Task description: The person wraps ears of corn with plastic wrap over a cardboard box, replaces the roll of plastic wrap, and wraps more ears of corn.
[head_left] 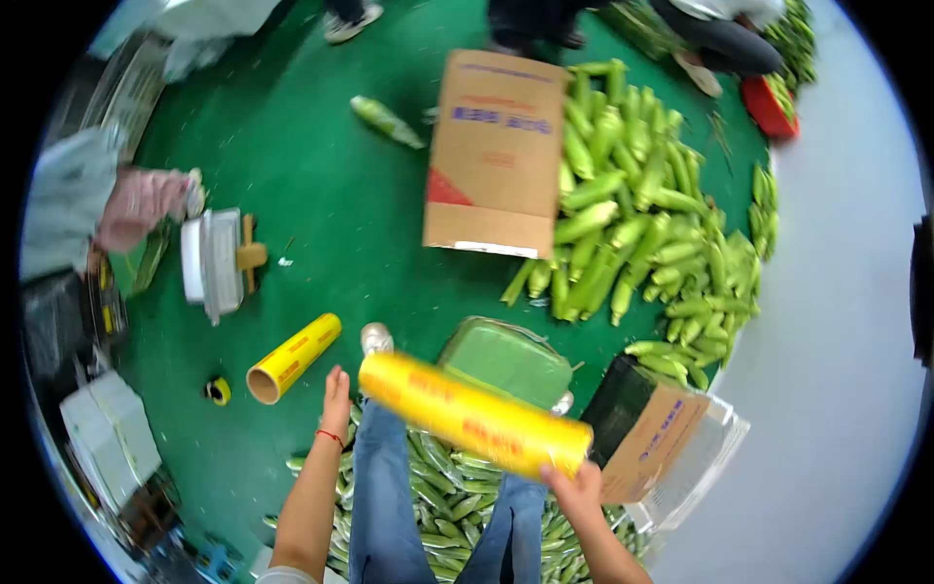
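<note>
A yellow roll of cling film (pixel 477 414) with red print is held in my right hand (pixel 574 487), which grips its lower right end. The roll slants across above my knees and is slightly blurred. My left hand (pixel 336 404), with a red string on the wrist, is raised with fingers stretched out, apart from the roll's left end. Just beyond it, a second yellow roll (pixel 294 358) with a hollow cardboard core lies on the green floor. Many film-wrapped ears of corn (pixel 443 496) lie below and around my legs.
A large heap of unwrapped corn (pixel 632 195) sits beside a cardboard box (pixel 494 146). A green stool (pixel 506 360) stands before me, an opened carton (pixel 652 438) to the right. Tape (pixel 218 391) and a plastic container (pixel 214 263) are at left. Other people stand or crouch at the top.
</note>
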